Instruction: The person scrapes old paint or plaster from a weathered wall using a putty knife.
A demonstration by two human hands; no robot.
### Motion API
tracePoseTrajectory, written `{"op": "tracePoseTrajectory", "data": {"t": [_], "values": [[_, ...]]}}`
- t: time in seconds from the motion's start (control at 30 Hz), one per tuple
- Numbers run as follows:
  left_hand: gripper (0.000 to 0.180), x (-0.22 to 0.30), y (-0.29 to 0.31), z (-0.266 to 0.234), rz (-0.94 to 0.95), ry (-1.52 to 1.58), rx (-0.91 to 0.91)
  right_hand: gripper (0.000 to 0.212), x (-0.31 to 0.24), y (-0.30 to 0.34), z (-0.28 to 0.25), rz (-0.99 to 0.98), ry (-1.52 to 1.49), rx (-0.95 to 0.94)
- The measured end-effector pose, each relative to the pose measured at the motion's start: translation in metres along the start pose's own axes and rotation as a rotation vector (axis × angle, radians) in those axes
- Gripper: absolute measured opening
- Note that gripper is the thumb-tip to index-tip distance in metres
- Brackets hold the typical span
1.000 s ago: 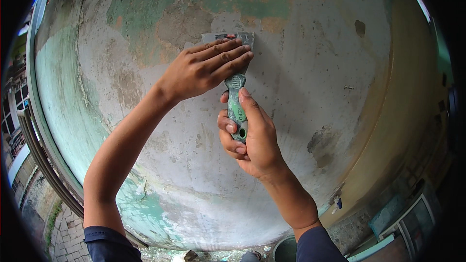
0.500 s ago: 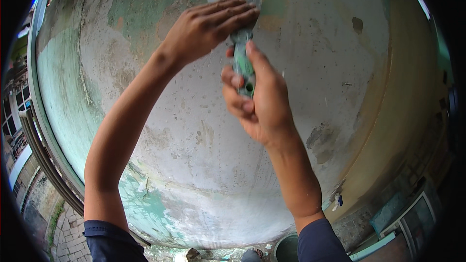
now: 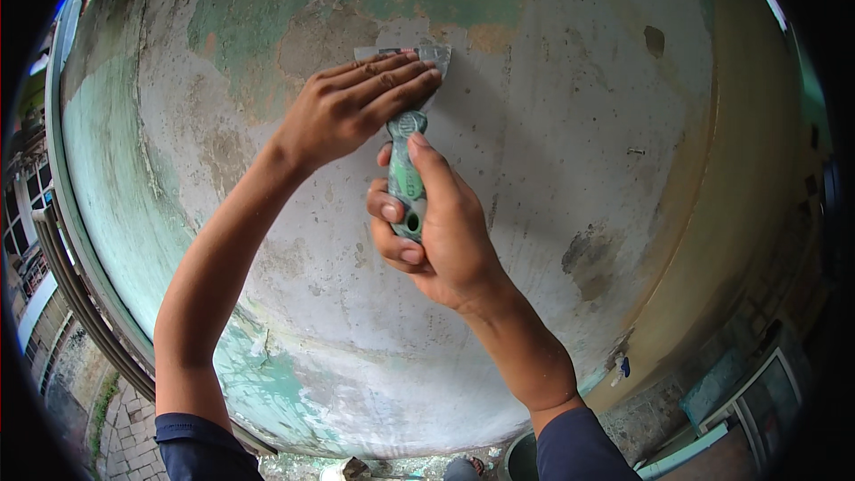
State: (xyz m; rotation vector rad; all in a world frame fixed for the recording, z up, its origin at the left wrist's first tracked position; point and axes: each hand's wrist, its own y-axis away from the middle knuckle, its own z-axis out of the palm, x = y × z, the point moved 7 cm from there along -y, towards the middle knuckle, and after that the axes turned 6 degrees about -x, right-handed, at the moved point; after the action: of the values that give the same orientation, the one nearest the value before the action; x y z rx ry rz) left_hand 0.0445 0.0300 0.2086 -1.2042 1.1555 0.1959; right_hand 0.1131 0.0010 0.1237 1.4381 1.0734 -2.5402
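Observation:
A wide-bladed scraper (image 3: 407, 180) with a green, paint-smeared handle points up against the wall (image 3: 552, 116). My right hand (image 3: 445, 227) is wrapped round the handle, its thumb lying along the top side. Over the metal blade rests my left hand (image 3: 365, 102), fingers stretched out and flat, covering most of the blade. Only the blade's far edge and right corner show past the fingertips. Grey-white plaster lies around the blade, with peeling green paint and bare brownish patches above it.
A dark bucket (image 3: 524, 456) and a whitish container (image 3: 343, 469) stand at the wall's foot, near a sandalled foot (image 3: 476, 465). Framed panels (image 3: 766, 401) lean at the lower right. A small nail-like piece (image 3: 636, 152) sticks out of the wall. Pipes (image 3: 89, 303) run along the left.
Both hands and the scraper have moved down the wall and slightly left. The right hand keeps its hold on the handle, and the left hand stays flat over the blade.

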Motion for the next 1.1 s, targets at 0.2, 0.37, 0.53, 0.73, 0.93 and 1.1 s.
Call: {"op": "tracePoseTrajectory", "data": {"t": [0.2,0.37,0.53,0.73,0.93,1.1], "values": [[0.043,-0.009,0.004,-0.002,0.053,-0.016,-0.028,0.032,0.003,-0.003,0.007,-0.018,-0.029,0.088],[0.044,0.007,0.005,-0.002,0.041,-0.076,-0.022,0.037,0.004,0.008,-0.005,-0.024,0.047,0.046],[0.043,0.005,0.007,0.001,0.018,-0.081,-0.012,0.037,0.005,0.002,-0.012,-0.006,0.042,0.062],[0.043,-0.021,0.0,0.01,0.016,-0.077,0.032,0.035,-0.005,-0.022,-0.005,0.004,0.069,0.044],[0.042,-0.047,-0.024,0.001,-0.066,-0.127,0.039,0.035,-0.042,-0.04,0.005,-0.141,0.153,0.016],[0.047,-0.003,0.003,-0.005,-0.013,-0.118,0.029,0.037,-0.004,0.0,0.001,-0.068,0.141,0.037]]}}
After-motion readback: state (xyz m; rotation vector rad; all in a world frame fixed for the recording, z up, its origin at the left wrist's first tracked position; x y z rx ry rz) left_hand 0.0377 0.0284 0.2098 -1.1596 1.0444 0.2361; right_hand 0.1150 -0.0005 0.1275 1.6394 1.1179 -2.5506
